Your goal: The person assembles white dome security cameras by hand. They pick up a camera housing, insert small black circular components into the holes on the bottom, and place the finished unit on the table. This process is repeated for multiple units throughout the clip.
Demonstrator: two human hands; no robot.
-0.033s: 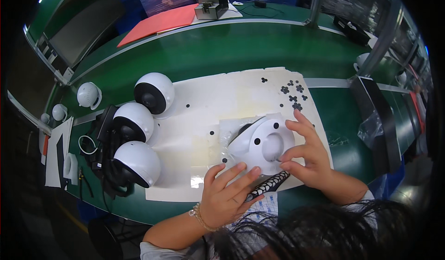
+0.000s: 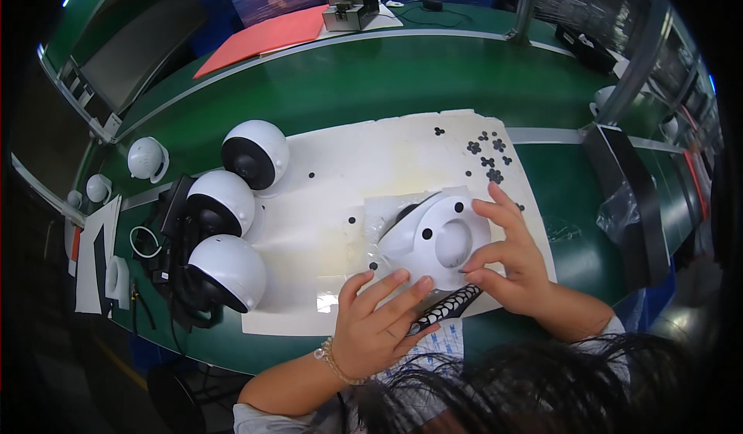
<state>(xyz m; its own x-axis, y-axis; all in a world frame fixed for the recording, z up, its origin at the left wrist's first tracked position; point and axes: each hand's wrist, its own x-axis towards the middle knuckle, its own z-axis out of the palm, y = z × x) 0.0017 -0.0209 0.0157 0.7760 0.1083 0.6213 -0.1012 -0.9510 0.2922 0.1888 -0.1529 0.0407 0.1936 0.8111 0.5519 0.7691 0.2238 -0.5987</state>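
A white rounded camera housing (image 2: 433, 252) with a round recess lies tilted on clear wrap. Two black round pads (image 2: 427, 234) sit on its face. The spread fingertips of my left hand (image 2: 379, 322) rest at its lower edge. A black sheet with rows of pale round holes (image 2: 449, 306) sticks out between the thumb and fingers of that hand. My right hand (image 2: 511, 264) pinches thumb and index finger together beside the recess, its other fingers raised. Between those tips shows a small dark piece, probably a round pad, mostly hidden.
Three white ball-shaped cameras with black fronts (image 2: 228, 273) stand to the left, beside black cables. Several black pad clusters (image 2: 494, 175) and loose dots lie on the pale board (image 2: 309, 256). Pliers (image 2: 139, 302) lie far left; a dark box (image 2: 619, 202) stands right.
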